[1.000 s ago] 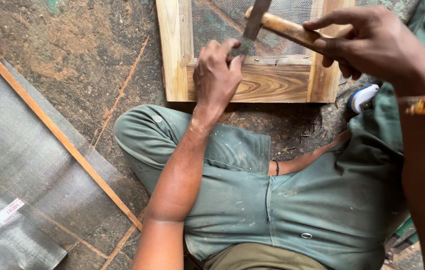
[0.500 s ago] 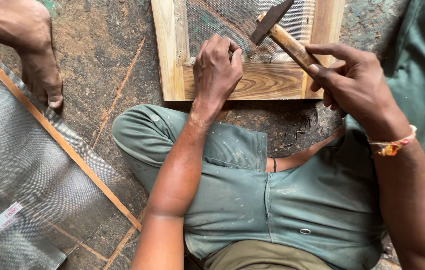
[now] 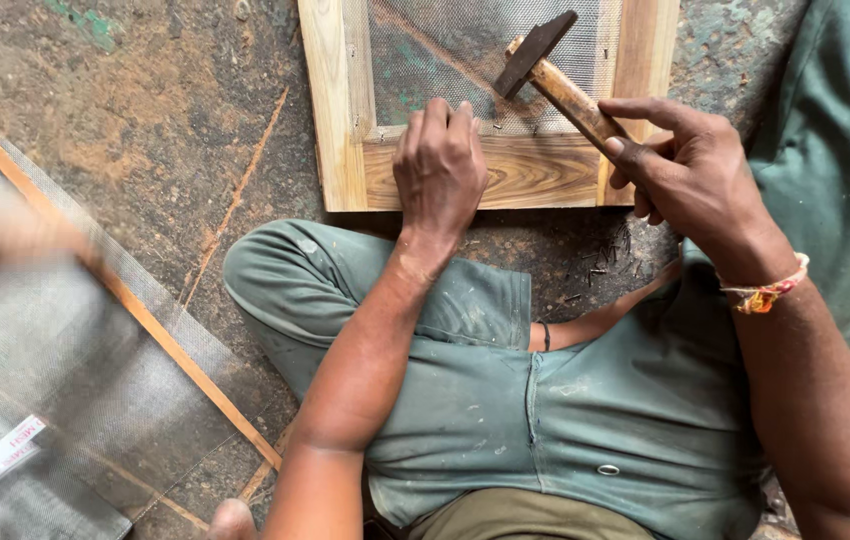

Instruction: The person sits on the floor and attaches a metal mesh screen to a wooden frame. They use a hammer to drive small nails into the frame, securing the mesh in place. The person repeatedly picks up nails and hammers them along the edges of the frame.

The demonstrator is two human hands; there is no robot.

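A light wooden frame (image 3: 330, 110) lies on the floor ahead of my crossed legs, with grey wire mesh (image 3: 445, 50) stretched over its opening. My left hand (image 3: 440, 165) presses fingers down on the frame's lower rail at the mesh edge; whether it pinches a nail is hidden. My right hand (image 3: 685, 165) grips the wooden handle of a hammer (image 3: 545, 65), whose dark metal head hovers over the mesh just right of my left fingers.
A thin wooden strip (image 3: 155, 315) runs diagonally at left over a sheet of grey mesh (image 3: 55, 400). A blurred hand of another person (image 3: 5, 225) is at the left edge. Small dark nails (image 3: 600, 262) lie scattered on the dirty floor below the frame.
The hammer head has come down and left toward my left fingers. The other person's hand at left has dropped lower and blurred. The view has shifted slightly.
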